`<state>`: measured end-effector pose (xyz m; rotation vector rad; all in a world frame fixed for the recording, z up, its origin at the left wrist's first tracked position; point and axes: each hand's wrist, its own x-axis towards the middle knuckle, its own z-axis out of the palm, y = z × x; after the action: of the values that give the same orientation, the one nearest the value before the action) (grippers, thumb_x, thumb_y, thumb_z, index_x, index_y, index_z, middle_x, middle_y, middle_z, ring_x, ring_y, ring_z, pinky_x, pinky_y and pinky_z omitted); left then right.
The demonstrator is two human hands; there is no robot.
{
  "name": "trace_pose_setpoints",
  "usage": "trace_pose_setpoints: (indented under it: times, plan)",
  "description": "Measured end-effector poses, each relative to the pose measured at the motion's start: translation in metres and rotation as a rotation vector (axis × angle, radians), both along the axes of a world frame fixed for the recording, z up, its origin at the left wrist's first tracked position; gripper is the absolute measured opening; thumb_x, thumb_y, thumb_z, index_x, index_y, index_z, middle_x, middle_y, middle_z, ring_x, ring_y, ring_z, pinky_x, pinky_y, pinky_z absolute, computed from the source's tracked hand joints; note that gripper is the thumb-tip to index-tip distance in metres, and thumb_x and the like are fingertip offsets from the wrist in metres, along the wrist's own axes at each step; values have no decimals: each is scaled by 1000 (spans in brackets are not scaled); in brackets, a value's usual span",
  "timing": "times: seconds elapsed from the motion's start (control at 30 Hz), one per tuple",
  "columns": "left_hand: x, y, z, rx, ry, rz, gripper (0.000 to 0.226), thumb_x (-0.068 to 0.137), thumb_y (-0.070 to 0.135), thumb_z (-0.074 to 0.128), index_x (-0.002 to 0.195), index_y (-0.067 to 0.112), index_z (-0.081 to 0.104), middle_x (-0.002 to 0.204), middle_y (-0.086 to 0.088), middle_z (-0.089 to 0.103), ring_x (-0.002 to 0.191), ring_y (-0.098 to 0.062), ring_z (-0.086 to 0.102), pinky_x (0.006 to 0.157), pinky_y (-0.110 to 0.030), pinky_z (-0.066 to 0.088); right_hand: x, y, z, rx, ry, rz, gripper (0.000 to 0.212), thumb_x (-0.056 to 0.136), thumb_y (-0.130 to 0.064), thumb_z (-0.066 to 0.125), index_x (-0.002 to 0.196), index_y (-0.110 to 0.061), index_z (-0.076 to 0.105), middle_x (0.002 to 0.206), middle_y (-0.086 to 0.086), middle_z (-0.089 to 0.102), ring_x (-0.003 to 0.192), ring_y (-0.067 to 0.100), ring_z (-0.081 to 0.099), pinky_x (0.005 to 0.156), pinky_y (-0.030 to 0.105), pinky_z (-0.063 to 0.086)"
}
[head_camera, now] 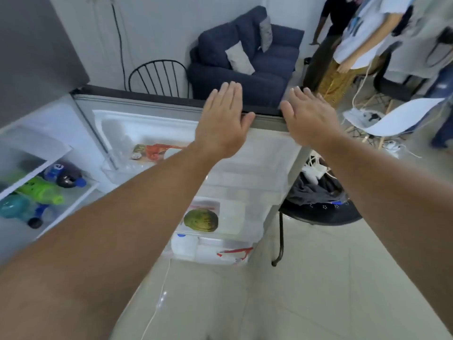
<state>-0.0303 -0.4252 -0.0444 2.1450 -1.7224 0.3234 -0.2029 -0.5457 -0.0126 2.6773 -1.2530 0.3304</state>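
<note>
The fridge door (152,101) stands swung open in front of me, its inner shelves facing up at the camera. My left hand (223,119) lies flat with straight fingers over the door's top edge. My right hand (310,119) is spread flat at the door's outer corner, fingers straight. Neither hand holds anything. In the door shelves sit a green round fruit (201,220), a red-and-white packet (153,152) and white containers (196,249). Inside the fridge at the left lie a green bottle (40,190), a dark soda bottle (66,174) and a teal bottle (17,208).
Behind the door stand a black wire chair (159,77) and a blue sofa (245,57). A black stool (318,204) with dark cloth and white cables is right of the door. A white chair (392,119) and people (355,40) stand at the back right. Pale tiled floor (318,290) lies below.
</note>
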Motion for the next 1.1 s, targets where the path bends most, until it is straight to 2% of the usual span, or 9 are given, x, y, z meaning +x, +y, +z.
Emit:
trace_pose_setpoints:
  times: [0.17, 0.3, 0.37, 0.43, 0.53, 0.67, 0.87, 1.0, 1.1]
  plan:
    - [6, 46, -6, 91, 130, -95, 70, 107, 46, 23, 159, 5, 3, 168, -12, -3, 154, -23, -8, 123, -38, -5, -6, -10, -4, 15, -165, -14, 61, 95, -40, 15, 142, -3, 28, 149, 22, 38, 138, 37, 34, 114, 57, 29]
    - [27, 114, -29, 77, 293, 24, 71, 106, 49, 26, 160, 8, 4, 168, -9, -2, 154, -20, -7, 123, -38, -2, 52, 25, -4, 185, -554, 283, 59, 86, -11, 35, 130, 28, 30, 130, 58, 27, 124, 75, 7, 87, 63, 34]
    - [43, 154, -45, 24, 328, 156, 71, 105, 50, 25, 160, 10, 5, 169, -6, 1, 154, -19, -4, 122, -36, -2, 80, 73, -6, 131, -610, 361, 54, 93, -26, 38, 133, 10, 41, 128, 35, 47, 121, 59, 39, 90, 58, 41]
    - [58, 198, -71, -2, 360, 318, 72, 103, 53, 24, 161, 14, 4, 169, -2, 3, 154, -15, 0, 123, -32, 0, 102, 140, -28, 74, -670, 584, 38, 98, -35, 40, 123, -11, 55, 114, 5, 58, 104, 26, 54, 88, 31, 43]
    - [77, 265, -121, 3, 429, 625, 74, 102, 57, 24, 160, 18, 0, 167, 6, -2, 152, -6, -4, 117, -18, -8, 150, 240, -85, 311, -573, 904, 19, 94, -30, 49, 106, -20, 60, 99, -9, 58, 91, 11, 52, 80, 20, 40]
    - [107, 332, -187, 130, 524, 964, 80, 100, 58, 25, 159, 16, -9, 168, 2, -6, 152, -10, -9, 120, -25, -3, 230, 288, -169, 600, -324, 909, 32, 88, -34, 57, 118, -22, 55, 114, -6, 60, 107, 14, 56, 85, 20, 45]
    - [203, 369, -251, 118, 484, 1091, 80, 99, 58, 26, 160, 15, -4, 169, -1, 5, 154, -13, 1, 121, -27, 4, 376, 315, -248, 646, -190, 853, 70, 91, -40, 59, 150, -12, 32, 155, 7, 35, 143, 23, 32, 118, 31, 31]
    - [292, 374, -271, 96, 420, 1099, 80, 98, 52, 42, 160, 23, 2, 167, -8, 16, 153, -25, 16, 121, -39, 18, 468, 304, -279, 605, -214, 736, 86, 88, -26, 69, 155, -27, 16, 165, 5, 10, 152, 25, 14, 121, 36, 20]
    - [340, 375, -283, 105, 394, 1100, 79, 95, 60, 43, 159, 31, 7, 166, -7, 20, 151, -25, 20, 117, -42, 27, 514, 294, -300, 537, -191, 718, 87, 85, -22, 70, 154, -33, 18, 165, 6, 6, 152, 29, 10, 120, 41, 23]
